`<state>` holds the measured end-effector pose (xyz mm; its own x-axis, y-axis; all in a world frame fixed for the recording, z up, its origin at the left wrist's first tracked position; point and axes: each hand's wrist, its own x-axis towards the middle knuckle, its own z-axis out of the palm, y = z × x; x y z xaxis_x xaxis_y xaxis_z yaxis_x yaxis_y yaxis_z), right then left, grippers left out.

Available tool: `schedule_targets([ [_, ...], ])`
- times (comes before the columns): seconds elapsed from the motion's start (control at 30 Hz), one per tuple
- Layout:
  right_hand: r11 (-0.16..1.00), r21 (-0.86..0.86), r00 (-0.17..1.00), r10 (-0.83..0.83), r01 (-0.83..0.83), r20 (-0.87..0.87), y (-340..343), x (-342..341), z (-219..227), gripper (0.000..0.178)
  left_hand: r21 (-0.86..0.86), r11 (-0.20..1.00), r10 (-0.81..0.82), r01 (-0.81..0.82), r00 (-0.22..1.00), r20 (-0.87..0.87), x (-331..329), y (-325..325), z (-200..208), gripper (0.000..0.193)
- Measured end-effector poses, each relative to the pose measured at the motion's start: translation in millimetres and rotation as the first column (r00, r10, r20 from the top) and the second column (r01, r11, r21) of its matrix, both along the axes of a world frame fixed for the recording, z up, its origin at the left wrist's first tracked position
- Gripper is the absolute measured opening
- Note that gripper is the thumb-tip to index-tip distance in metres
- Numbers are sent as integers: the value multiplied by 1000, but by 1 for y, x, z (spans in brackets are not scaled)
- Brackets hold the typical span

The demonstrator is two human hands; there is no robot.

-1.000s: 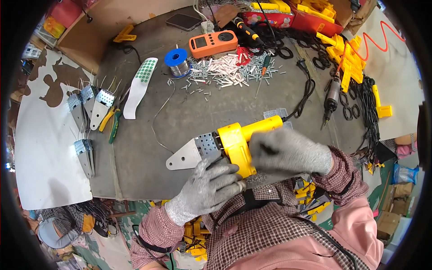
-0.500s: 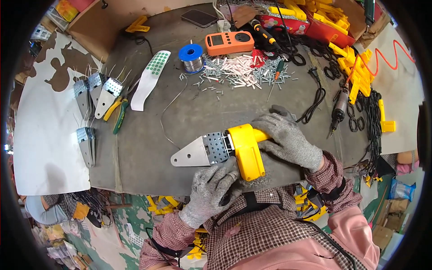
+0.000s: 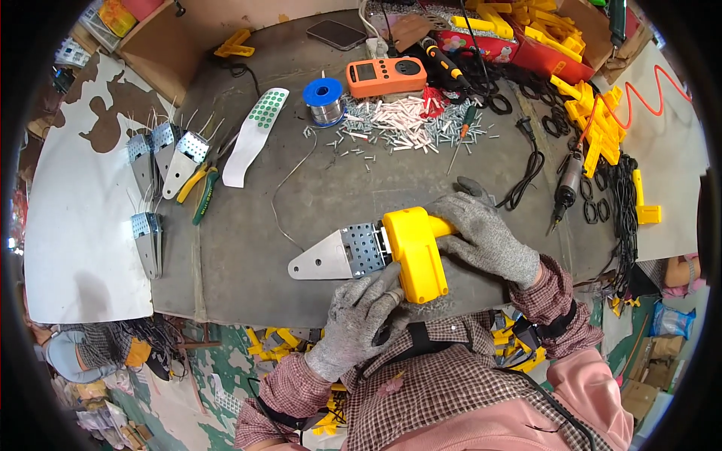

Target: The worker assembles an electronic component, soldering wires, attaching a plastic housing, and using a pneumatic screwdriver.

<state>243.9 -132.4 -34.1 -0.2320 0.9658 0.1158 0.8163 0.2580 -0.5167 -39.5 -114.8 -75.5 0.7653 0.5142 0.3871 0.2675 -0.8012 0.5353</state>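
Note:
In front of me on the table lies a pipe welder with a yellow plastic housing [image 3: 415, 255]. Its perforated metal guard [image 3: 364, 248] and flat, tapered grey heating plate [image 3: 321, 258] point left. Grey-gloved, my right hand [image 3: 481, 231] is closed round the yellow handle on the right side. My left hand [image 3: 359, 319], gloved too, presses its bent fingers against the housing's near left edge by the guard. The left fingertips are partly hidden there.
Several more heating plates with wires [image 3: 185, 161] lie at the left beside green-yellow pliers [image 3: 201, 194]. Farther back are a blue solder spool [image 3: 323, 92], an orange meter [image 3: 386, 77], a screw pile [image 3: 402, 120] and a screwdriver [image 3: 466, 124]. An electric screwdriver [image 3: 565, 192] lies right.
Both hands keep their places on the pipe welder. The whole view has shifted slightly, and the housing looks tilted a little differently.

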Motion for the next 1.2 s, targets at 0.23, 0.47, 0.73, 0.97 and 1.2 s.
schedule_targets([
  [0.23, 992, 130, 999, -15, 9, 39, 1, 3, -10, 49, 13, 1000, 12, -12, 1000, -15, 5, 3, 8, 53],
  [0.47, 997, 65, 997, -37, 41, -63, 1, -1, -4, 47, -80, 994, -84, 70, 980, -182, -2, 11, 13, 48],
  [0.73, 1000, -17, 997, 5, -4, 73, -2, -4, 0, 46, 111, 985, -105, 131, 971, -216, -7, 13, 12, 47],
  [0.97, 963, 271, 962, -70, -4, 263, 0, -6, -3, 45, 197, 964, -128, 176, 965, -230, 11, 36, 33, 68],
  [1.2, 987, 115, 961, 77, -110, 264, 37, 22, 5, 25, 173, 985, 36, -1, 979, -202, 22, 27, 29, 77],
])
